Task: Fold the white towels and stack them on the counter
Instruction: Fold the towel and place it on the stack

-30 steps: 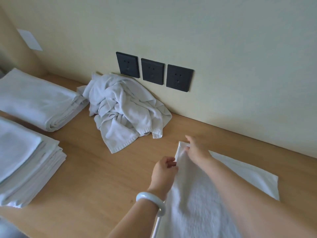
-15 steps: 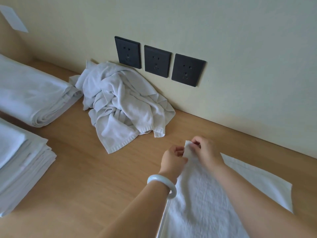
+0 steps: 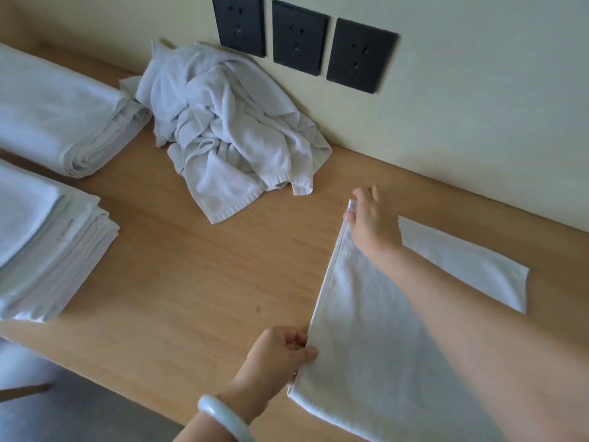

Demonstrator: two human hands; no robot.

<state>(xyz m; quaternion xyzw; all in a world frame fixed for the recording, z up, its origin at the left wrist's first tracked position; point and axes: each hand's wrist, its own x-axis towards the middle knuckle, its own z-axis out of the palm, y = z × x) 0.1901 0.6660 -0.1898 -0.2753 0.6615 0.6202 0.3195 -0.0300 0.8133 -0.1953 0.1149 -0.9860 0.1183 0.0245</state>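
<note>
A white towel [image 3: 366, 330] lies partly folded on the wooden counter [image 3: 191, 282] at the right. My right hand [image 3: 373, 221] pinches its far left corner. My left hand [image 3: 277, 355], with a pale bangle on the wrist, grips the same left edge nearer to me. My right forearm crosses over the towel. A heap of crumpled white towels [image 3: 229, 129] rests against the wall. A stack of folded towels [image 3: 47, 250] sits at the left front, and another folded bundle [image 3: 60, 113] lies behind it.
Three black wall sockets [image 3: 299, 36] sit just above the crumpled heap. The counter's front edge [image 3: 111, 381] runs diagonally at the lower left, with grey floor below it. Bare wood lies between the stacks and the towel I hold.
My left hand has slid back along the towel's left edge toward me, away from my right hand, which stays at the far corner. The view has tilted down and closer.
</note>
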